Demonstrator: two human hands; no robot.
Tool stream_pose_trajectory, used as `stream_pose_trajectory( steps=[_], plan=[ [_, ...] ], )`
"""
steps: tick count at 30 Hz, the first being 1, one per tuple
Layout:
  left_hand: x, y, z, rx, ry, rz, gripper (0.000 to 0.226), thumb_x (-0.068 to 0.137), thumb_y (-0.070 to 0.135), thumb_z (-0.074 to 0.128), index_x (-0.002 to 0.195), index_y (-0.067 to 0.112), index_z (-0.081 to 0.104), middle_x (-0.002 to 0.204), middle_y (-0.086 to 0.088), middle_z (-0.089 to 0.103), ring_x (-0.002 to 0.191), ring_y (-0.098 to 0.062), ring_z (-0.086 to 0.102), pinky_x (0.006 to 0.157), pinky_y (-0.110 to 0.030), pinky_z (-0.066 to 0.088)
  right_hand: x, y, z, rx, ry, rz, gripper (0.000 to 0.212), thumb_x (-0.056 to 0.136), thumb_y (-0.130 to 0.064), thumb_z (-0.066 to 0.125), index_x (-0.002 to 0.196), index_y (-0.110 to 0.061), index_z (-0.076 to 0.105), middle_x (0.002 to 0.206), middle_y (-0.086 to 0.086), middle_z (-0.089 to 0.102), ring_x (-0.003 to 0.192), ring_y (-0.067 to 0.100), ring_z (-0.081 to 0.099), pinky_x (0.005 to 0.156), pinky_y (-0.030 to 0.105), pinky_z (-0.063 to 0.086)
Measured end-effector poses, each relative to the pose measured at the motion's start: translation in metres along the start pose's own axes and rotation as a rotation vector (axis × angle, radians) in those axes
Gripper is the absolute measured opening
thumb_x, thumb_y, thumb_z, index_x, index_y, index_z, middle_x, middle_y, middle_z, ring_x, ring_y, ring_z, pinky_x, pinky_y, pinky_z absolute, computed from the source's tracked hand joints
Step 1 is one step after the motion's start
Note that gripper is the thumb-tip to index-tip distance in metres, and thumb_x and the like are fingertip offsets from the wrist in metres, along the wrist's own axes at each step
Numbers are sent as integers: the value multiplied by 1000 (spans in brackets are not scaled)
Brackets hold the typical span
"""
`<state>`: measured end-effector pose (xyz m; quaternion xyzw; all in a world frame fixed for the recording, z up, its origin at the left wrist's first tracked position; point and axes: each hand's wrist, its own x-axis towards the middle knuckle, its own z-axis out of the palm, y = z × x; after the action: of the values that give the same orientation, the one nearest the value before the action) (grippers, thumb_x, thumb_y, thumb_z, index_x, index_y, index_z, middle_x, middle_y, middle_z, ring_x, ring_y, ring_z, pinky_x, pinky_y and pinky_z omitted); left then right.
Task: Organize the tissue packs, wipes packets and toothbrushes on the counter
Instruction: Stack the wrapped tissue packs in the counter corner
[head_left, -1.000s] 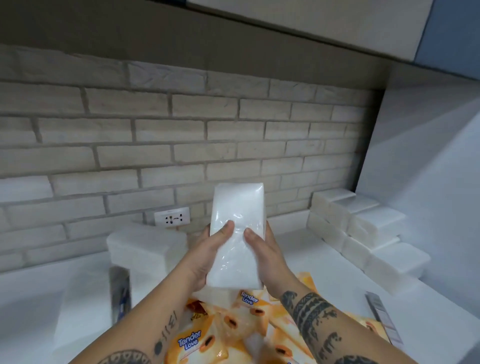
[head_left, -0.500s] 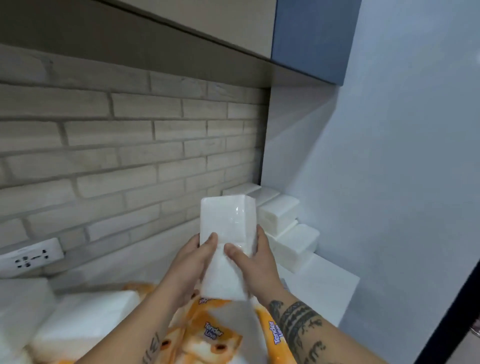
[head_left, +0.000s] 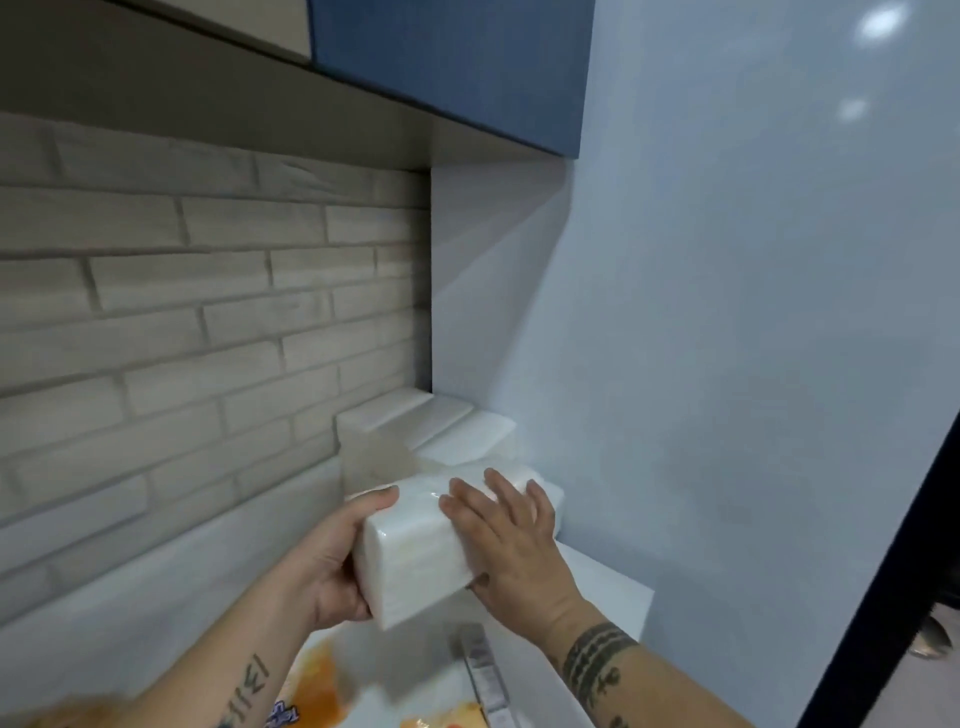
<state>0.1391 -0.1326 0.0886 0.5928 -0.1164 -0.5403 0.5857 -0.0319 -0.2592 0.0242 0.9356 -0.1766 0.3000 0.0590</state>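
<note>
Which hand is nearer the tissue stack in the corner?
Right. The right hand lies atop the held pack, beside the stack; the left hand grips the pack's near end.

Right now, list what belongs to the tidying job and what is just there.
Job: white tissue pack, held by left hand and right hand; stacked tissue packs in the corner; orange wipes packets; slim grey pack, perhaps toothbrushes.
Not the job: brick backsplash; blue cabinet; white wall.
</note>
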Motion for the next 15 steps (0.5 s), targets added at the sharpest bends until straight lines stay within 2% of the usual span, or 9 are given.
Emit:
stream_pose_trajectory(
  steps=[2,4,5,7,10,11,13,15],
  plan=[
    [22,-6,14,-54,11,42,35,83,38,72,108,14,71,76,-12,76,80,-32,69,74,-41,55,-4,21,4,41,-67,92,113,71,-55,81,160,-41,11,171,-11,6,159,22,-4,125,50,-1],
    [46,-12,31,-102,28,84,32,88,36,69,112,15,70,81,-10,78,83,-32,70,76,-42,57,-10,39,6,237,-190,239,118,73,-85,62,160,-48,-9,169,-17,-21,154,11,-30,124,38,-15],
    [57,-15,40,-122,31,102,30,89,35,68,112,16,70,83,-8,79,82,-30,72,73,-41,57,-11,46,8,366,-166,327,113,75,-92,48,159,-47,-12,168,-20,-26,152,6,-32,124,36,-14],
    [77,-20,59,-117,23,152,24,91,33,67,110,18,71,86,-5,80,77,-25,74,69,-38,58,-7,57,14,643,-26,569,103,81,-90,37,160,-44,-11,168,-21,-24,153,0,-25,128,36,-5],
    [100,-26,84,-27,-3,219,26,90,30,68,112,17,74,99,-7,80,83,-26,78,81,-43,58,11,67,20,1009,89,908,103,88,-73,52,164,-35,-7,170,-19,-15,156,0,-6,127,31,7],
    [109,-29,88,2,-3,232,30,88,33,70,114,18,73,105,-8,80,90,-28,78,86,-46,57,16,73,25,1066,112,972,106,90,-70,58,165,-33,-7,170,-18,-11,157,4,0,127,33,11],
    [121,-31,92,23,20,217,55,75,46,79,123,22,66,116,-5,77,102,-30,75,96,-53,56,24,82,31,1126,155,1035,115,86,-68,69,165,-31,-7,170,-18,-9,158,11,9,128,40,17],
    [136,-33,96,6,32,194,69,67,52,81,127,25,61,118,-1,76,106,-28,74,96,-52,57,29,96,42,1151,175,1055,121,81,-68,73,165,-31,-6,170,-18,-9,158,16,15,128,46,23]
  ],
)
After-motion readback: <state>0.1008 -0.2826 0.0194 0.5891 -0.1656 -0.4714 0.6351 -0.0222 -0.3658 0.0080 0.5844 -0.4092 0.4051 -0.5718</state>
